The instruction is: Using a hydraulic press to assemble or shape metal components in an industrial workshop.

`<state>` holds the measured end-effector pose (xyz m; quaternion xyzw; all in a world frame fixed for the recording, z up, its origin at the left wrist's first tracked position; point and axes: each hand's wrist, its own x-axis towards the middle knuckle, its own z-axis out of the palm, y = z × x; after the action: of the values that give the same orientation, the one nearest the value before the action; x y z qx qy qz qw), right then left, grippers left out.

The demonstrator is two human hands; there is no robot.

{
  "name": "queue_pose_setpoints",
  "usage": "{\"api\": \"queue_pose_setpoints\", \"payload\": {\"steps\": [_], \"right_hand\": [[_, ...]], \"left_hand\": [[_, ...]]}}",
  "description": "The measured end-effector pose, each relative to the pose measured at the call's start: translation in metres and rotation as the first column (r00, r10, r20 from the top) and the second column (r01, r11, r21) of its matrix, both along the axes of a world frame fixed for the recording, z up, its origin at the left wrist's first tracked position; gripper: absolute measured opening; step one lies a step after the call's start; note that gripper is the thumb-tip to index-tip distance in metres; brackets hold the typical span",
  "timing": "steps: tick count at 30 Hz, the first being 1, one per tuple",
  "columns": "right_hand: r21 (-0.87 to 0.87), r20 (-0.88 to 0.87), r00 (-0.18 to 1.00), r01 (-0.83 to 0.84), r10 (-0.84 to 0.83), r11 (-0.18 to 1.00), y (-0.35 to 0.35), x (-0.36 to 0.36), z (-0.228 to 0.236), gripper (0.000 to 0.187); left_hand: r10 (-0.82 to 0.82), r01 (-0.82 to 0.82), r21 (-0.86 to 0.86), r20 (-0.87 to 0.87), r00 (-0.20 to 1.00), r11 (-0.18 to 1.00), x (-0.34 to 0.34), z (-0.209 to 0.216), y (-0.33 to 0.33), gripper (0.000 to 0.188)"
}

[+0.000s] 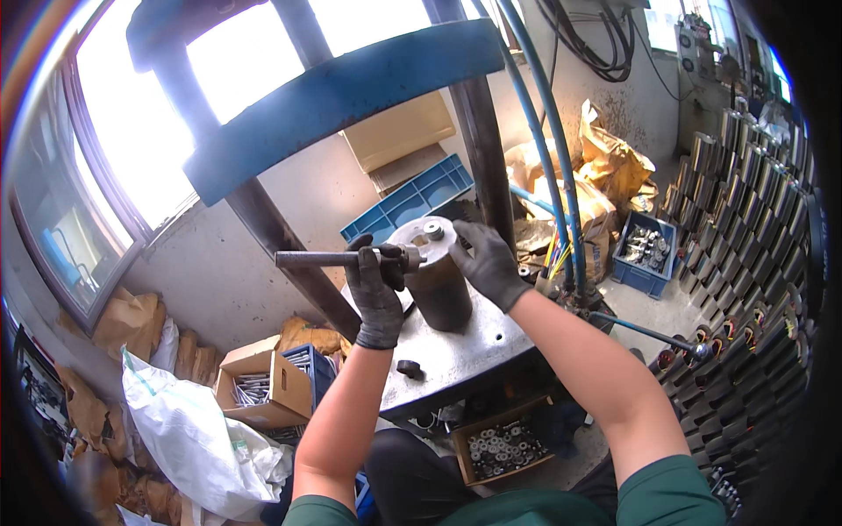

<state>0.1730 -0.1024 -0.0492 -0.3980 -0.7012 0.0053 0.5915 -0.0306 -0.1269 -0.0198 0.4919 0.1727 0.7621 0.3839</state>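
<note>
My left hand (377,307), in a dark grey glove, is closed round a metal shaft (316,259) held level. Its plain end points left; a wider collar (409,258) sits at the right end, in front of an upright dark cylinder (441,298). On the cylinder's pale round top rests a small ring-shaped metal part (433,230). My right hand (489,265), gloved alike, is at the right of that top, its fingers bent but apart; whether they touch the rim I cannot tell. A small dark part (410,369) lies on the pale metal press table (447,359).
A blue press crossbeam (351,92) spans overhead between dark posts (487,149). Below the table stands a box of ring-shaped parts (504,447). A carton of metal rods (263,377) and a white sack (193,430) are left; a blue crate (645,254) and stacked metal cylinders (745,210) right.
</note>
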Motion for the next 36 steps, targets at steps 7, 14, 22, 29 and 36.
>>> {"api": "queue_pose_setpoints", "payload": {"steps": [7, 14, 22, 29, 36], "right_hand": [[-0.11, 0.42, 0.905, -0.018, 0.063, 0.994, -0.177, 0.093, 0.04, 0.01], [-0.234, 0.752, 0.657, 0.341, -0.054, 0.91, -0.272, 0.2, 0.094, 0.02], [-0.542, 0.639, 0.766, 0.38, 0.074, 0.75, -0.288, 0.251, 0.071, 0.033], [-0.509, 0.719, 0.685, 0.408, 0.114, 0.758, -0.274, 0.256, 0.057, 0.045], [-0.17, 0.705, 0.694, 0.365, -0.145, 0.915, -0.269, 0.248, 0.054, 0.037]], "left_hand": [[0.123, -0.132, -0.136, -0.076, 0.989, 0.982, 0.018, 0.046, 0.078, 0.034], [0.039, -0.071, -0.349, -0.098, 0.994, 0.935, 0.03, 0.057, 0.103, 0.023], [-0.005, -0.102, -0.328, -0.311, 0.95, 0.939, 0.038, 0.066, 0.105, 0.023], [-0.119, -0.082, -0.441, -0.411, 0.904, 0.894, 0.047, 0.081, 0.108, 0.022], [-0.061, -0.25, -0.419, -0.602, 0.796, 0.873, 0.054, 0.085, 0.113, 0.029]]}}
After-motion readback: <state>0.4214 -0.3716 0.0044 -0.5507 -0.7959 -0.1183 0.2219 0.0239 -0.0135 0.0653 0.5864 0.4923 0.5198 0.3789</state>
